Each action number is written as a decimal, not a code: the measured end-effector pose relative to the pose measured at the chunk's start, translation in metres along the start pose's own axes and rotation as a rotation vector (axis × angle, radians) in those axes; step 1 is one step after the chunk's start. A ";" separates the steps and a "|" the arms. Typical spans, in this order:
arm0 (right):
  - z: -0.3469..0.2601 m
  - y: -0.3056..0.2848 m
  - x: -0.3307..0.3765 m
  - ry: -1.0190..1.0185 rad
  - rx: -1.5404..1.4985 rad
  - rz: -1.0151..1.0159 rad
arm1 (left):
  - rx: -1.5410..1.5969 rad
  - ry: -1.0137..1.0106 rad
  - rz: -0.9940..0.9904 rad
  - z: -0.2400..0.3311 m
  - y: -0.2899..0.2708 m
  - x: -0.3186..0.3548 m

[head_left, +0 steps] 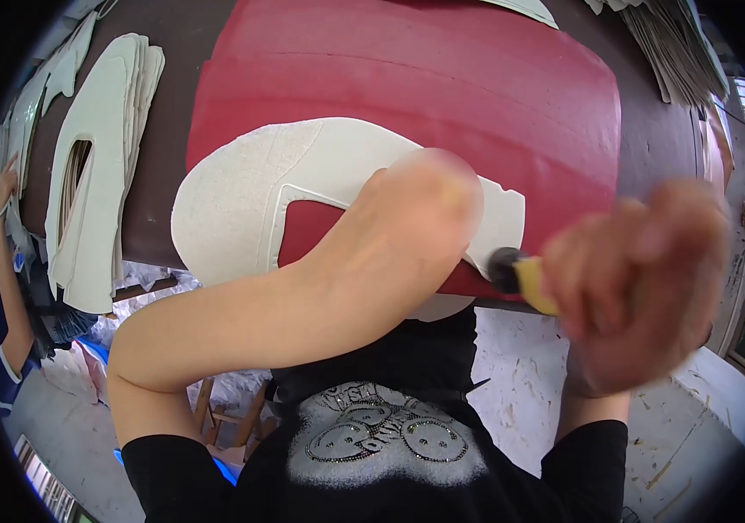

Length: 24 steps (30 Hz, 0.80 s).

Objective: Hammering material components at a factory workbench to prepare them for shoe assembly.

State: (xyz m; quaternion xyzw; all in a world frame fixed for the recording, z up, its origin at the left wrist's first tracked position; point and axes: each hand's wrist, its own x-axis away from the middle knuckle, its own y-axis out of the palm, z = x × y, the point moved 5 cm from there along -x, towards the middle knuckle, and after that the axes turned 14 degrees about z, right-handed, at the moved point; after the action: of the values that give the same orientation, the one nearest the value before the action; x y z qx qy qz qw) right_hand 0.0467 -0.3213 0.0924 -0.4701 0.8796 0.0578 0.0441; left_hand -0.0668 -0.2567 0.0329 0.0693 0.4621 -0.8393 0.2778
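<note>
- Nearest me, my right grip (638,283) is raised and blurred, its fingers wrapped around a yellow-handled tool (532,281) with a round black end pointing left.
- Lower, my left grip (429,205) rests over a cream curved piece (224,187); its fingers are too blurred for me to tell whether they pinch or press.
- That piece lies under my left grip, its broad rounded end to the left; a stitched edge borders its opening, where red shows through.
- Under it spreads a red mat (407,83), laid on the dark brown counter (660,144).
- Left of the mat, a stack of cream pieces (115,187) stands apart, each with a slot-like opening.
- Farther left, another person's hand (6,187) is near more pale pieces (28,109).
- At the far right sits another stack (664,52).
</note>
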 end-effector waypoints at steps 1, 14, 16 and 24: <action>-0.002 -0.001 0.000 0.011 -0.004 0.016 | -0.008 0.011 0.006 0.002 0.000 -0.003; 0.005 0.007 -0.007 -0.026 -0.068 -0.072 | -0.115 0.054 0.159 -0.007 -0.026 0.010; 0.006 0.012 -0.010 -0.081 -0.074 -0.136 | -0.155 0.052 0.194 -0.013 -0.027 0.018; 0.007 0.035 -0.009 -0.077 0.051 -0.305 | -0.109 0.077 0.179 -0.021 -0.039 0.019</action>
State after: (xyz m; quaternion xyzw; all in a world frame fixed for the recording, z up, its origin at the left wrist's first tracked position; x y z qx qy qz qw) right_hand 0.0227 -0.2939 0.0883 -0.5946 0.7967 0.0461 0.0983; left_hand -0.1064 -0.2308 0.0428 0.1275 0.5092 -0.7816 0.3369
